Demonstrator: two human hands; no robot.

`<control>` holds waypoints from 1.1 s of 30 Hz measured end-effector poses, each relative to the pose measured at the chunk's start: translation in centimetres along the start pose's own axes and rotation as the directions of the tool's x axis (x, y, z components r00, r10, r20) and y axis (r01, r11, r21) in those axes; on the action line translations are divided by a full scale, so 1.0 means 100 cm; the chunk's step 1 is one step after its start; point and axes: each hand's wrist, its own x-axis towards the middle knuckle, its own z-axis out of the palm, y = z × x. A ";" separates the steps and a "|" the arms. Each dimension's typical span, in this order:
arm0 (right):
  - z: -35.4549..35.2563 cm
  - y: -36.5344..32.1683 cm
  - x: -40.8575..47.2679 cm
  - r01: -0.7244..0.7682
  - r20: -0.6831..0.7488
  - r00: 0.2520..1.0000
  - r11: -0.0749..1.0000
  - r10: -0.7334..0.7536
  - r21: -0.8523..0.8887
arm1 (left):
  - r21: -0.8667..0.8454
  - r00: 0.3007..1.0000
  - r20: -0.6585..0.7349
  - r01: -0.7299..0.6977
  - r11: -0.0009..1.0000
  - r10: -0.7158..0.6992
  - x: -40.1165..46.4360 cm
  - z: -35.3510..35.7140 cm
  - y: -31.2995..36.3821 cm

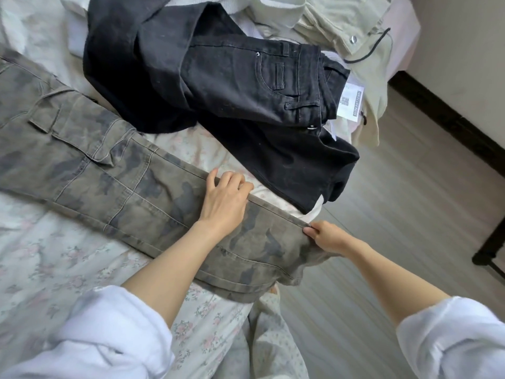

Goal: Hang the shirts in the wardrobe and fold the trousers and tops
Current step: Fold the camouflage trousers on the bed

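Observation:
Camouflage cargo trousers lie stretched across the bed from the left to the bed's near edge. My left hand grips the far seam of the trouser leg, fingers curled over its edge. My right hand pinches the same seam nearer the leg's end, which hangs off the bed. Black jeans with a white tag lie crumpled just beyond. Pale cream garments are piled at the top.
The bed has a floral sheet. Grey wooden floor lies to the right, with a dark skirting board along the wall and a black furniture leg at the right edge.

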 end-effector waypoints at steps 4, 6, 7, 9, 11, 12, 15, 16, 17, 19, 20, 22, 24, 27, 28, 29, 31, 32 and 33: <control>-0.007 0.012 -0.001 -0.019 0.132 0.991 0.999 0.014 0.031 | -0.025 0.996 0.057 -0.064 0.998 0.066 -0.028 -0.001 0.005; -0.006 0.022 -0.010 -0.024 0.173 0.985 0.999 0.016 0.041 | -0.007 0.971 0.083 -0.223 0.975 0.223 -0.053 0.002 0.008; -0.003 0.029 -0.016 -0.036 0.191 0.981 0.999 0.028 0.038 | 0.012 0.943 0.121 -0.314 0.949 0.310 -0.068 0.006 0.012; 0.005 0.041 -0.024 -0.068 0.174 0.983 0.997 0.061 0.037 | 0.053 0.862 0.275 -0.457 0.888 0.426 -0.093 0.015 0.016; 0.016 0.052 -0.030 -0.110 0.068 0.992 0.988 0.103 0.107 | 0.084 0.768 0.452 -0.542 0.836 0.453 -0.111 0.034 0.018; 0.022 0.055 -0.032 -0.132 0.006 0.991 0.979 0.133 0.152 | 0.103 0.759 0.504 -0.527 0.844 0.412 -0.114 0.043 0.018; 0.038 0.061 -0.034 -0.198 -0.090 0.971 0.956 0.221 0.215 | 0.193 0.790 0.491 -0.509 0.839 0.367 -0.110 0.051 0.018; 0.041 0.062 -0.034 -0.212 -0.095 0.967 0.955 0.236 0.208 | 0.195 0.795 0.466 -0.520 0.831 0.388 -0.109 0.048 0.020; 0.042 0.064 -0.033 -0.223 -0.085 0.966 0.954 0.243 0.200 | 0.197 0.790 0.464 -0.533 0.823 0.400 -0.108 0.042 0.022; 0.040 0.067 -0.033 -0.234 -0.036 0.969 0.952 0.245 0.196 | 0.168 0.780 0.399 -0.579 0.798 0.483 -0.109 0.035 0.023; 0.036 0.067 -0.032 -0.237 -0.002 0.970 0.950 0.242 0.206 | 0.124 0.777 0.372 -0.584 0.802 0.509 -0.112 0.032 0.023; 0.029 0.067 -0.032 -0.257 0.031 0.966 0.946 0.256 0.197 | -0.004 0.785 0.315 -0.561 0.828 0.534 -0.116 0.034 0.023; 0.026 0.061 -0.034 -0.307 -0.044 0.949 0.945 0.313 0.109 | -0.066 0.774 0.351 -0.541 0.838 0.527 -0.117 0.031 0.022; 0.038 0.043 -0.038 -0.410 -0.137 0.904 0.912 0.405 -0.011 | -0.116 0.700 0.505 -0.525 0.843 0.505 -0.119 0.032 0.026; 0.046 0.033 -0.040 -0.417 -0.133 0.901 0.909 0.413 -0.005 | -0.148 0.682 0.536 -0.505 0.850 0.498 -0.120 0.033 0.030; 0.053 0.020 -0.044 -0.382 -0.160 0.910 0.924 0.381 0.027 | -0.187 0.692 0.527 -0.472 0.861 0.494 -0.119 0.029 0.033; 0.064 -0.013 -0.053 -0.126 -0.319 0.937 0.989 0.145 0.078 | -0.197 0.827 0.287 -0.442 0.875 0.483 -0.117 0.021 0.036; 0.068 -0.029 -0.058 0.061 -0.414 0.910 0.997 -0.034 0.051 | -0.147 0.894 0.146 -0.404 0.903 0.423 -0.114 0.018 0.036; 0.070 -0.045 -0.061 0.220 -0.464 0.861 0.975 -0.206 -0.025 | -0.101 0.948 0.056 -0.305 0.947 0.312 -0.109 0.014 0.035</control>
